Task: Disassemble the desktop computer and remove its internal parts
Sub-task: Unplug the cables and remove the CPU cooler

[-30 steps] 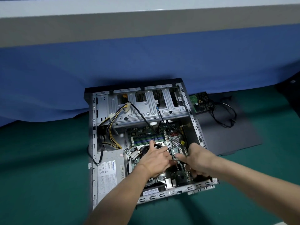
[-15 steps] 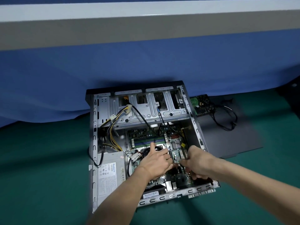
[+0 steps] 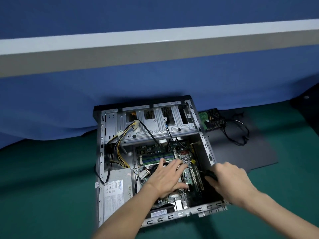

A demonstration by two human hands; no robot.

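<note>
Power supply left in computer case, motherboard right, drive cage behind, hard drive on side panel right of case.

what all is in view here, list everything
computer case: 1, grey metal, open, lying on green mat
power supply: 1, grey, case's near left corner
motherboard: 1, green, inside case
cable bundle: 1, yellow and black, inside case, left
side panel: 1, dark grey, on mat right of case
loose drive: 1, green and black, on panel's far end
blue cloth: 1, behind case
screwdriver: 1, black handle, over case's right side
left hand: 1, flat on motherboard
right hand: 1, grips screwdriver
</note>
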